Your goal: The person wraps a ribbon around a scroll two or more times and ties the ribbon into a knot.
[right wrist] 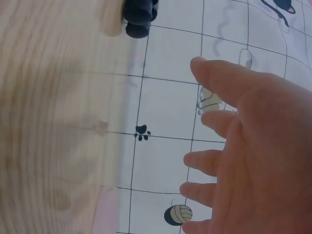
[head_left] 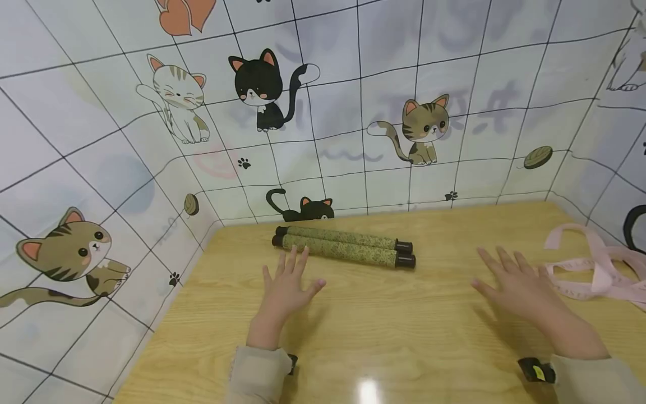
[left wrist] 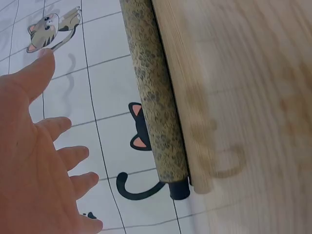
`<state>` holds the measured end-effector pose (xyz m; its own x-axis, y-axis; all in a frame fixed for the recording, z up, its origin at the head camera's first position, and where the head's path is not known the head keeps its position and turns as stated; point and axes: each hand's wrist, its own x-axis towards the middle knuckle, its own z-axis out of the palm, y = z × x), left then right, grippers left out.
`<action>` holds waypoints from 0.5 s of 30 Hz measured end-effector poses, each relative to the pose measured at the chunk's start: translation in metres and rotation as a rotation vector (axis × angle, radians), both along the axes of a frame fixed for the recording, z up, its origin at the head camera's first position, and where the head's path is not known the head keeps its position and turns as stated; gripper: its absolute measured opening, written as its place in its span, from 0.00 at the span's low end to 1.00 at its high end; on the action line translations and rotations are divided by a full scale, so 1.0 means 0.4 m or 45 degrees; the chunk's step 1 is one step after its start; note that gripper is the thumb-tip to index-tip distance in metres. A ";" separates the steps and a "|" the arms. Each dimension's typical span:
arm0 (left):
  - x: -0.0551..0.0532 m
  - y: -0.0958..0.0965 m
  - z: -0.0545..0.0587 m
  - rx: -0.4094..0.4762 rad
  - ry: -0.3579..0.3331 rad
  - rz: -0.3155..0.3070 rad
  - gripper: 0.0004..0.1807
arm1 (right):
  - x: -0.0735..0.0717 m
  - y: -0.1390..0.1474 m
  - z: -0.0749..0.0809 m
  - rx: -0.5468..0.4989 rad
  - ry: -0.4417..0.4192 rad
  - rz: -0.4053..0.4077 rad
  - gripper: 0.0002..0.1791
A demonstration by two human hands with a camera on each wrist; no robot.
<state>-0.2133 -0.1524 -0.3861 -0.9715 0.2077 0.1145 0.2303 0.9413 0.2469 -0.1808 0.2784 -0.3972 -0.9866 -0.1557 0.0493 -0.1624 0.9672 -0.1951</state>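
Note:
Two slim scroll-like rolls (head_left: 338, 247) lie side by side across the back of the table, covered in green-gold patterned cloth with dark end caps. Whether they are joined as one scroll I cannot tell. My left hand (head_left: 285, 289) hovers just in front of their left part, fingers spread, holding nothing. In the left wrist view, one roll (left wrist: 156, 97) is seen apart from that hand (left wrist: 34, 151). Off to the right of the rolls, my right hand (head_left: 520, 286) is spread over the table with nothing in it. The right wrist view shows the dark end caps (right wrist: 139, 17) beyond its thumb.
A loosely looped pink ribbon (head_left: 600, 275) with faint printing lies on the right of the wooden table (head_left: 383, 320), beside my right hand. White gridded walls (head_left: 338, 106) with cartoon cats close off the back and sides. Part of a black curved item (head_left: 631, 224) shows at the right edge.

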 end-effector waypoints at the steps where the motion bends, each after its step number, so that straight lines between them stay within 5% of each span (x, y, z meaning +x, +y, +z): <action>1: -0.001 0.010 0.000 0.003 0.000 -0.010 0.45 | 0.002 0.003 0.001 0.009 -0.002 -0.006 0.44; 15: -0.027 0.169 0.001 -0.046 -0.013 -0.173 0.46 | 0.019 0.030 0.002 -0.029 -0.014 -0.024 0.44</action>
